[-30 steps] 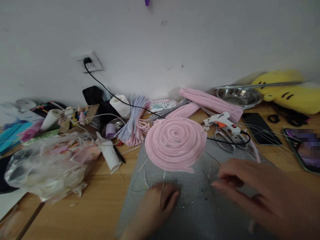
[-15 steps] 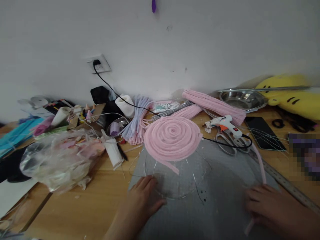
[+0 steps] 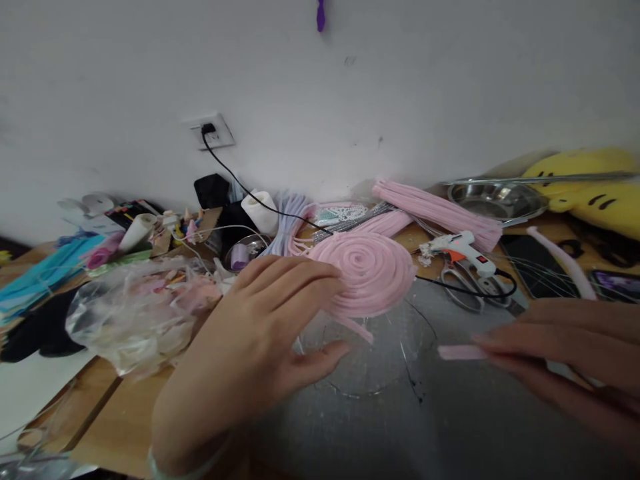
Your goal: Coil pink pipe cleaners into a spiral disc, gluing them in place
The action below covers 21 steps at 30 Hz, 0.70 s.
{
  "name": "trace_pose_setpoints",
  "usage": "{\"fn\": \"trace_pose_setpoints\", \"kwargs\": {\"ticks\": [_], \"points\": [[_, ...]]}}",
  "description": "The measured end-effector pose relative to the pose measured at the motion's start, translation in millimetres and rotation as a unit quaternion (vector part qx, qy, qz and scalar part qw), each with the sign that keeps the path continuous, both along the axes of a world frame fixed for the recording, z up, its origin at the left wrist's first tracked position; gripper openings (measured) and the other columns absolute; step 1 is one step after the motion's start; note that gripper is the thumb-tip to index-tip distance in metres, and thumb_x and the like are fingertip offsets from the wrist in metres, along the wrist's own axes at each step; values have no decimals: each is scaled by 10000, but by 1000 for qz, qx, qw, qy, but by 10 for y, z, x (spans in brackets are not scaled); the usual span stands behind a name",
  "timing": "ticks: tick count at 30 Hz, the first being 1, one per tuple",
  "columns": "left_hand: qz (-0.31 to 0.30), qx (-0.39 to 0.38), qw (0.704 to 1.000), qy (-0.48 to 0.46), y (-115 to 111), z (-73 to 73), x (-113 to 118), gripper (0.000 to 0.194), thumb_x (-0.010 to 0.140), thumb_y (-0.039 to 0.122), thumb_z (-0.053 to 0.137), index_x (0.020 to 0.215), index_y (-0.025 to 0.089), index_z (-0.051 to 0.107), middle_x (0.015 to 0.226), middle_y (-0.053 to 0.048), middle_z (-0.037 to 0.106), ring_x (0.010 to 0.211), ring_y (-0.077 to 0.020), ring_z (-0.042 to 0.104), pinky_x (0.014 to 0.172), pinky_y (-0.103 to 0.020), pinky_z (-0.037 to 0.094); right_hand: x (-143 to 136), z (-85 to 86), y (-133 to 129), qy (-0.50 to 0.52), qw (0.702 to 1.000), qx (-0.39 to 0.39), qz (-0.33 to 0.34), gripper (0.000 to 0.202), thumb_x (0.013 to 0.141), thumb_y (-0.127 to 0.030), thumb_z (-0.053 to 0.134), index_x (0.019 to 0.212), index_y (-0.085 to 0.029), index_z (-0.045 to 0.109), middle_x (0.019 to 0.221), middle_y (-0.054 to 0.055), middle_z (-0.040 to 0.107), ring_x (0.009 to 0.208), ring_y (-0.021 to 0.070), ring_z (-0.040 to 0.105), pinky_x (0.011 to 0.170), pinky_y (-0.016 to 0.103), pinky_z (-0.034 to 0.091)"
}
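Observation:
A coiled pink spiral disc rests on a clear round wire-edged form over a grey board. Its loose tail points toward me. My left hand reaches over the disc's left edge, fingers and thumb apart, with nothing gripped between them. At the right, my right hand pinches a pink fuzzy strip. One short end sticks out to the left of the fingertips, and a longer part rises behind the hand.
A glue gun and scissors lie right of the disc, beside a phone. Pink bundles lie behind. A plastic bag sits at left. A black cord crosses from the wall socket.
My left hand has risen from the board's edge to the disc's left side. My right hand has lifted the pink strip, whose end now points left. The view has shifted slightly.

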<state>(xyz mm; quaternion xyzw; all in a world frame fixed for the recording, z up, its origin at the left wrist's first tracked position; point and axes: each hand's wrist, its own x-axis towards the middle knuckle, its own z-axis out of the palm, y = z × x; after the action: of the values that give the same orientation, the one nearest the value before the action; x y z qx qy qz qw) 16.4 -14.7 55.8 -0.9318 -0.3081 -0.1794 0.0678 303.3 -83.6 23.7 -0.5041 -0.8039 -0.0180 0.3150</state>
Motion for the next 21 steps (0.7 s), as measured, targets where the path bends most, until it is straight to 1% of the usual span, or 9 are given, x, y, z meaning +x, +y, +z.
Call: {"fn": "trace_pose_setpoints", "kwargs": {"ticks": [2,3,6,8,10,13,16,18,21], "points": [[-23,-27,999,8,59,1,67,288,860,391,626,1082,212,585,1143,-17,651,1076,-209,580,991,-367,381,-88,77,65,-32,997,41,57,180,946,-331,458,944,-318,638,771,-56,699,663,133,641,637,259,468],[-31,-38,999,4,71,-4,82,272,845,358,651,1067,212,591,1121,-9,659,1059,-201,585,1006,-366,362,-114,101,95,-45,995,51,79,152,947,-302,464,955,-297,616,781,-56,696,673,130,637,646,264,457],[-28,-51,998,-14,73,-22,92,233,840,318,657,1047,233,593,1078,25,672,1021,-191,593,1037,-385,296,-150,137,186,-51,991,42,117,109,933,-311,501,915,-260,596,777,-56,676,678,117,609,649,268,434],[-17,-57,998,-15,66,-29,94,190,853,302,636,1027,243,590,1062,43,673,1007,-194,592,1042,-405,266,-160,138,252,-45,991,35,125,112,927,-300,512,886,-247,601,789,-47,664,699,115,592,651,264,425],[-8,-61,998,-17,57,-35,107,147,867,278,610,1007,239,590,1034,46,670,985,-198,588,1015,-411,278,-175,126,316,-44,990,43,127,113,921,-276,522,865,-235,610,814,-36,658,721,113,576,654,259,415],[8,-63,997,-31,35,-48,147,95,888,273,581,969,225,593,987,40,658,943,-194,578,976,-404,300,-202,92,380,-57,986,55,146,123,926,-239,517,883,-219,630,840,-31,658,738,106,558,695,255,404],[29,-93,994,-58,-2,-63,192,74,901,271,571,959,228,584,992,45,644,962,-179,560,967,-381,299,-209,59,396,-67,982,64,166,135,929,-204,505,903,-208,638,821,-29,662,730,106,550,726,262,396],[43,-111,990,-70,-28,-72,209,63,898,252,579,955,228,568,997,44,632,976,-174,539,933,-362,308,-200,44,391,-69,982,65,164,133,926,-199,510,904,-205,640,821,-26,669,726,109,548,734,270,394],[52,-120,989,-72,-50,-84,211,93,876,204,598,947,224,541,985,35,612,963,-177,517,889,-359,310,-188,24,389,-80,980,70,170,135,931,-190,501,915,-195,635,818,-21,678,734,117,550,739,284,394]]}}
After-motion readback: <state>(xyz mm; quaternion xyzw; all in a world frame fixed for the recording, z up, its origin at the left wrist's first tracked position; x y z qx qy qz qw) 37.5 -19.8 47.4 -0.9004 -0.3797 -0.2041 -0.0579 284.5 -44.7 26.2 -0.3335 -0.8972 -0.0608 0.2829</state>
